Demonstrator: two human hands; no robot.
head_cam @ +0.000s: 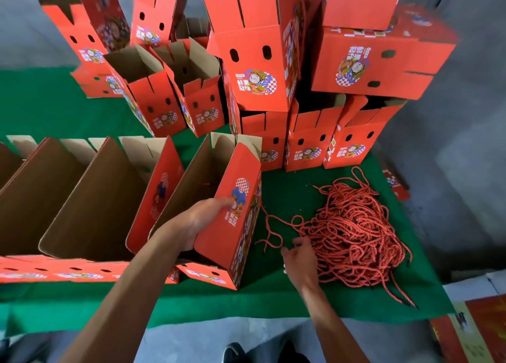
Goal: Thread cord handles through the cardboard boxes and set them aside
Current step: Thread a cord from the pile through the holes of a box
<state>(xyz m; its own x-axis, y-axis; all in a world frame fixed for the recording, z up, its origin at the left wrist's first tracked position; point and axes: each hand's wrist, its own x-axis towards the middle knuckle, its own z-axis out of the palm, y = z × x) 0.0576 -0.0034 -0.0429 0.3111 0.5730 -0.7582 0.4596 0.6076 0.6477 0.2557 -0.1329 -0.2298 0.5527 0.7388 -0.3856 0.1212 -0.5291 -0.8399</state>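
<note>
**Picking a cord for the open box**

Your left hand [204, 220] steadies the box [232, 217] that stands nearest you on the green mat [287, 302]: the palm lies flat against its red printed side and the fingers reach along the panel, nearly straight, pressing more than clasping. The box is open at the top and tilts a little toward its brown inside; its two punched holes show on the low flap facing you. To the right of the box, near but apart, lies the cord pile [353, 234], a loose red tangle. Your right hand [299, 256] is at the pile's near edge, fingers loosely curled around the strands; whether one cord is already pinched cannot be told. A single strand [269, 234] trails between box and pile. Left of the box stand more open boxes [90, 198]; beyond it rises the stack [257, 69].

The step in hand appears to be cord selection. Next, you would need to free one cord cleanly from the tangle and bring an end to a hole.
</note>
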